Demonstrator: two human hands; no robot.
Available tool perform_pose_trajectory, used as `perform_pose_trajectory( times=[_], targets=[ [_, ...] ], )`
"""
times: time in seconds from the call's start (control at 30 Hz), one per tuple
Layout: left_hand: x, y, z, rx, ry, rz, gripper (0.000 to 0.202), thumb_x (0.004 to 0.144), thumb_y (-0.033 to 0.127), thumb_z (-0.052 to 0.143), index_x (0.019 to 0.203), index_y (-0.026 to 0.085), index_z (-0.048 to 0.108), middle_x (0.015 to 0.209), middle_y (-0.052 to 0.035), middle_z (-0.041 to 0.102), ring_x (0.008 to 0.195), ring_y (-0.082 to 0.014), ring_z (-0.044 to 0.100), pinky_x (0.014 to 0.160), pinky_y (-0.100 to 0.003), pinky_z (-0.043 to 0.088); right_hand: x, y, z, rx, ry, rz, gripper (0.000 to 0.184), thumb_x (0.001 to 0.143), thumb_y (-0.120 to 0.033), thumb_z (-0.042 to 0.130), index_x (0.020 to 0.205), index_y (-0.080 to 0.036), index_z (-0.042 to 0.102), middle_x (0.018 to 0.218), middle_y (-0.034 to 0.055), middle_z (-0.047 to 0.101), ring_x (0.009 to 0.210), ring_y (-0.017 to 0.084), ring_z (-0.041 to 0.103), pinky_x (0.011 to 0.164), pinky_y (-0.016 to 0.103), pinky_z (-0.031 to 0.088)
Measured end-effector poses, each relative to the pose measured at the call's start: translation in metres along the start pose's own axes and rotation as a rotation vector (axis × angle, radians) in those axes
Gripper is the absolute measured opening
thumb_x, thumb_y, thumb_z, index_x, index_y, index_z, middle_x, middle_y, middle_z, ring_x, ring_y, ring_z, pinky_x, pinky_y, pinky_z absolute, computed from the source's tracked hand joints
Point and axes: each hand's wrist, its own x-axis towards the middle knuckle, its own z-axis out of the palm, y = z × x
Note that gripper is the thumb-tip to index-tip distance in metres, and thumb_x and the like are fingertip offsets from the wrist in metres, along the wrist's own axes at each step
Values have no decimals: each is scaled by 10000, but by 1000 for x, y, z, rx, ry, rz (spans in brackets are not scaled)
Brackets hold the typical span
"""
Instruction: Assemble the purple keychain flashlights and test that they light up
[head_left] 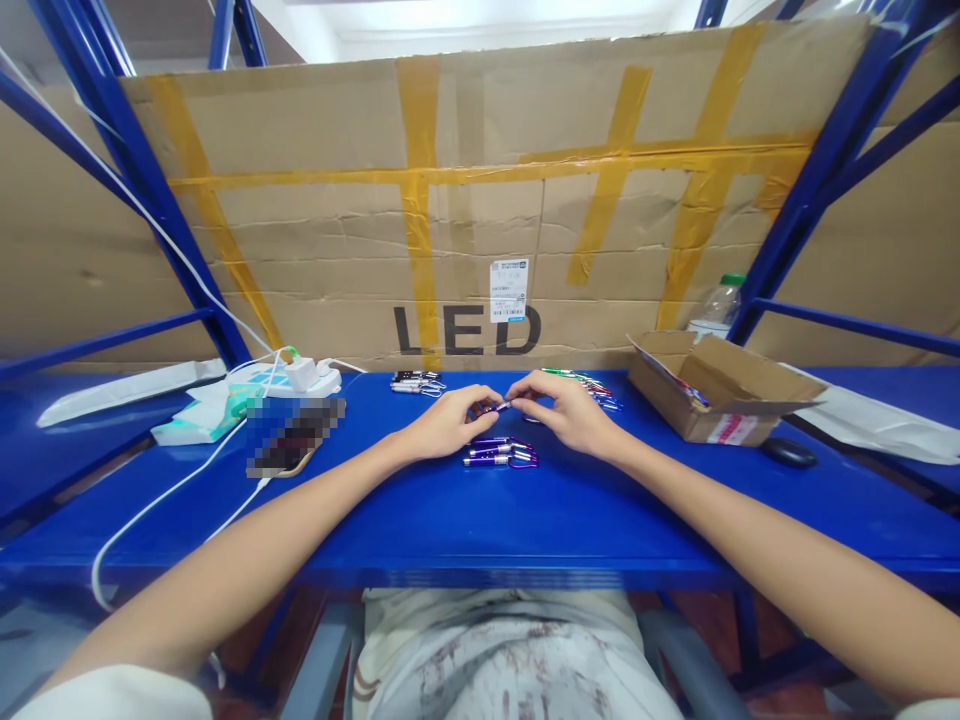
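Note:
Over the middle of the blue table, my left hand (442, 424) and my right hand (568, 412) meet fingertip to fingertip. Both pinch a small purple-and-silver keychain flashlight (500, 407), mostly covered by the fingers. Just below them lie several purple keychain flashlights (489, 461) with carabiner clips, side by side. Beyond my left hand is a group of black and silver keychain flashlights (411, 382). Green, red and blue ones (592, 384) lie behind my right hand, which partly hides them.
An open cardboard box (675, 415) with a few small items stands at right, beside a black computer mouse (788, 453). To the left are a phone (296, 440), a tissue pack (202, 415), a power strip (319, 378) and white cables. A large cardboard sheet (337, 250) closes the back.

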Motion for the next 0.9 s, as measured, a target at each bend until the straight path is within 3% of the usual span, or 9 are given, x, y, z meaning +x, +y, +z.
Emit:
perform_pose_trajectory(
  times=[0.1,0.2,0.37,0.63,0.73,0.9],
  targets=[
    [1,2,0,-54,15,-40,331,1058,437,577,1241,197,715,1133,-62,756,939,-199,668,822,-308,509,0,-3,0,31,40,13,154,1041,-337,609,1056,-227,717,1031,68,790,915,231,720,839,365,573],
    [2,3,-1,-166,-13,-98,442,1079,544,520,1228,177,717,926,-30,711,773,-174,610,720,-291,483,0,-4,0,42,39,21,148,1053,-361,602,1038,-234,676,989,52,785,861,218,715,783,343,569],
    [3,5,-3,-260,-37,-130,623,1036,740,482,1026,167,727,663,35,469,611,-139,407,578,-274,352,0,-3,2,-14,1,-15,168,1098,-373,550,1013,-241,610,936,43,749,824,210,675,747,329,533],
    [4,13,-8,-566,-205,-310,624,953,804,576,837,193,627,624,76,259,535,-104,239,516,-267,249,-6,-10,-5,-144,-117,-152,208,1132,-305,454,1082,-256,650,1140,125,696,1072,301,605,997,463,480],
    [4,15,-9,-552,-215,-258,601,949,781,615,880,185,642,628,63,362,543,-105,332,526,-261,304,-7,-11,-7,-124,-144,-153,220,1131,-301,466,1078,-261,675,1165,121,699,1081,303,591,1018,469,457],
    [1,16,-7,-284,-91,-120,484,1043,638,569,932,174,653,806,-21,680,682,-141,589,661,-276,477,-4,-12,-2,15,-98,-51,187,1098,-372,548,1020,-240,655,1034,93,704,949,259,612,896,411,485]
  ],
)
